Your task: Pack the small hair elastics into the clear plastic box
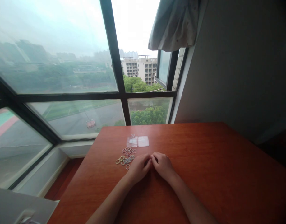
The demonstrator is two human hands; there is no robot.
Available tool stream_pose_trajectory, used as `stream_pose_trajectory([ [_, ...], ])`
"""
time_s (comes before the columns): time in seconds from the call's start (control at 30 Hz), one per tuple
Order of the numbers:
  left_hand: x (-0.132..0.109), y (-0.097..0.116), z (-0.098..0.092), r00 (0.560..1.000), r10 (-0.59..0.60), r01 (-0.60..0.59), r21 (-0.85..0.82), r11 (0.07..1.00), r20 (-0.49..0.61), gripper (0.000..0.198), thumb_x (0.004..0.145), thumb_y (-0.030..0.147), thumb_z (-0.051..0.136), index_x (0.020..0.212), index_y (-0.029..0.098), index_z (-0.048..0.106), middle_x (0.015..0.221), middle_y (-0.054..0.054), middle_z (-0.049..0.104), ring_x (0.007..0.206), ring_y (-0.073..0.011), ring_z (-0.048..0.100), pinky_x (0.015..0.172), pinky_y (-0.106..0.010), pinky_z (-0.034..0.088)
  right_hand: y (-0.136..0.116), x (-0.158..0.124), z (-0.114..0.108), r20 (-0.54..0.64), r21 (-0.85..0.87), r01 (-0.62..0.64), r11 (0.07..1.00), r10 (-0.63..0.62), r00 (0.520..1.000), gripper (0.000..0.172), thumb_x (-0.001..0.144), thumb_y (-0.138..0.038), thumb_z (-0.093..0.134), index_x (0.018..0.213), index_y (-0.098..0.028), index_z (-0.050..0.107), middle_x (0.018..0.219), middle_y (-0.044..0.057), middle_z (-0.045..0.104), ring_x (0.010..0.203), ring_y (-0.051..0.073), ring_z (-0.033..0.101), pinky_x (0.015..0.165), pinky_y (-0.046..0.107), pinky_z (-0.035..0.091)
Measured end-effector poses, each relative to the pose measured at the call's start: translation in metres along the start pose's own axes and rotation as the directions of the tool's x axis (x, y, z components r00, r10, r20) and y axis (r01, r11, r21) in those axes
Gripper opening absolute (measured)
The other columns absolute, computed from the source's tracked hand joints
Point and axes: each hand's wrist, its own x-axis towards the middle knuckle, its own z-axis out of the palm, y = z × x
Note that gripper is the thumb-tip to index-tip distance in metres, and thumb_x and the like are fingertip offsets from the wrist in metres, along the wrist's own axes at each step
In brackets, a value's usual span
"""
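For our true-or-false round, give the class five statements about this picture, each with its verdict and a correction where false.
1. The rings lie closer to the left hand than to the right hand. True.
2. The hands are spread wide apart. False: they are close together, fingertips touching or nearly so.
3. Two squarish plastic pieces lie side by side on the table. True.
4. All the rings are one colour. False: yellowish, bluish and pinkish ones show.
5. The curtain ends above the tabletop. True.
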Motion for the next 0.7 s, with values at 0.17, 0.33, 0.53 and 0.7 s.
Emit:
stream_pose_trajectory([
  [0.17,-0.0006,0.0,0.0007,1.0,0.008,-0.008,-0.007,1.0,-0.008,0.014,0.09,0.02,0.044,0.08,0.018,0.054,0.08,-0.003,0.065,0.071,-0.0145,0.057,0.064,-0.023,0.038,0.0006,0.0002,0.0004,0.003,-0.001,-0.006,1.0,0.006,1.0,0.028,0.094,-0.023,0.041,0.069,-0.02,0.054,0.074,0.002,0.064,0.068,0.013,0.054,0.06,0.024,0.026],
  [0.33,-0.0009,-0.0001,0.001,1.0,0.01,-0.01,-0.008,1.0,-0.008,0.014,0.09,0.02,0.044,0.08,0.018,0.054,0.079,-0.002,0.065,0.071,-0.0144,0.057,0.064,-0.022,0.038,0.0007,0.0003,-0.0003,0.004,-0.005,-0.005,1.0,0.005,1.0,0.028,0.094,-0.023,0.041,0.068,-0.02,0.052,0.073,0.002,0.064,0.068,0.013,0.053,0.06,0.025,0.025],
  [0.53,-0.0009,0.0006,0.0004,1.0,0.005,-0.005,-0.002,1.0,-0.008,0.013,0.09,0.02,0.044,0.082,0.018,0.054,0.081,-0.002,0.065,0.072,-0.0145,0.057,0.066,-0.023,0.039,0.0,-0.0001,-0.0014,0.012,-0.001,-0.005,1.0,0.005,1.0,0.028,0.094,-0.023,0.041,0.068,-0.02,0.053,0.073,0.002,0.064,0.068,0.013,0.053,0.06,0.025,0.026],
  [0.7,-0.0012,0.0007,0.0006,1.0,0.004,-0.004,-0.003,1.0,-0.01,0.014,0.09,0.02,0.043,0.08,0.018,0.054,0.08,-0.002,0.065,0.071,-0.0143,0.057,0.065,-0.022,0.039,0.0,-0.0005,-0.0001,-0.003,0.005,-0.003,1.0,0.003,1.0,0.028,0.093,-0.023,0.041,0.068,-0.02,0.054,0.073,0.002,0.064,0.068,0.013,0.053,0.06,0.025,0.026],
])
